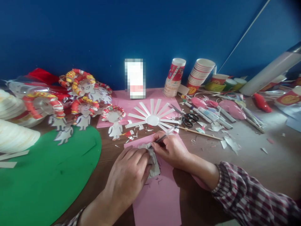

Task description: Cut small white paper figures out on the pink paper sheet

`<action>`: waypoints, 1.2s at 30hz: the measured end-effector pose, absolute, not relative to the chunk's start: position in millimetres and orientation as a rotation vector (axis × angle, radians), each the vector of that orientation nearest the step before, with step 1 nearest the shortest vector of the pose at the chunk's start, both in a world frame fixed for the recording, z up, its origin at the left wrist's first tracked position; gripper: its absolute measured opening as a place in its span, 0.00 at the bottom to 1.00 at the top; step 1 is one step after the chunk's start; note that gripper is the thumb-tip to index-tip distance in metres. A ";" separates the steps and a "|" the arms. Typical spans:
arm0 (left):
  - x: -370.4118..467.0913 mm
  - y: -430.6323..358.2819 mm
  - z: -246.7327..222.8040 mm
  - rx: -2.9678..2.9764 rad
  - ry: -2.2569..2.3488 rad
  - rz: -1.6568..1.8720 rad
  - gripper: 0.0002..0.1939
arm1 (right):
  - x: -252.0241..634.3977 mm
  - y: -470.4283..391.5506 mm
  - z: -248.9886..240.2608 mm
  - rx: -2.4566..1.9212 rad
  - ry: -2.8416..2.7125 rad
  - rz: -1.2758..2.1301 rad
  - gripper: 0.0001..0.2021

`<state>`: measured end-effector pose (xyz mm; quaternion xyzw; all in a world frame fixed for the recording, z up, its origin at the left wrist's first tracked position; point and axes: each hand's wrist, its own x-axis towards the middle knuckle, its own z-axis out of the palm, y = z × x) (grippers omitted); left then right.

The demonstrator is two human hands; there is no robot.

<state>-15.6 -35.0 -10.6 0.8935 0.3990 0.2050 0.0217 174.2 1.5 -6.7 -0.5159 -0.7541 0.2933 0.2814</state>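
My right hand [172,149] is closed round a pen [166,134], whose tip points down at a small whitish paper piece [154,166]. That piece lies on a narrow pink sheet [160,201] with dark pen marks. My left hand [131,169] rests on the paper from the left, fingers curled over its edge; what its fingertips grip is hidden. Just beyond my hands stands a paper cup cut into spread white strips [152,120]. To its left is a small white paper figure [115,129] with a red patterned ring.
More paper figures [83,121] stand at the left, by a green round sheet [77,160]. Stacked paper cups [201,73] are at the back. Black scissors [190,120], a wooden stick [199,133], markers [208,113] and scraps lie to the right. A blurred white rectangle [134,77] stands behind.
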 end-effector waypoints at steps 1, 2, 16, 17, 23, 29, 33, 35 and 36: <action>-15.5 -35.0 -10.5 2.766 1.240 0.624 0.07 | 174.1 1.6 -6.7 -1.380 -2.020 0.786 0.04; -15.5 -35.0 -10.4 2.764 1.244 0.618 0.07 | 174.1 1.8 -6.7 -1.379 -2.019 0.785 0.04; -15.7 -36.7 -11.3 2.756 1.252 0.628 0.08 | 173.8 2.1 -5.1 -1.363 -2.015 0.782 0.04; -15.5 -36.5 -11.4 2.757 1.251 0.632 0.07 | 173.8 2.2 -5.2 -1.370 -2.014 0.787 0.04; -15.1 -35.6 -11.4 2.765 1.259 0.631 0.07 | 174.2 2.0 -6.3 -1.360 -2.000 0.797 0.05; -16.1 -36.4 -11.3 2.767 1.256 0.622 0.08 | 175.3 1.7 -7.6 -1.348 -2.004 0.778 0.03; -16.1 -35.8 -10.6 2.767 1.250 0.632 0.07 | 176.0 1.4 -8.8 -1.356 -2.020 0.788 0.03; -16.2 -35.6 -10.8 2.770 1.242 0.633 0.07 | 175.9 1.4 -8.8 -1.357 -2.013 0.805 0.03; -16.2 -35.6 -11.0 2.771 1.240 0.632 0.07 | 175.7 1.5 -8.6 -1.357 -2.008 0.813 0.04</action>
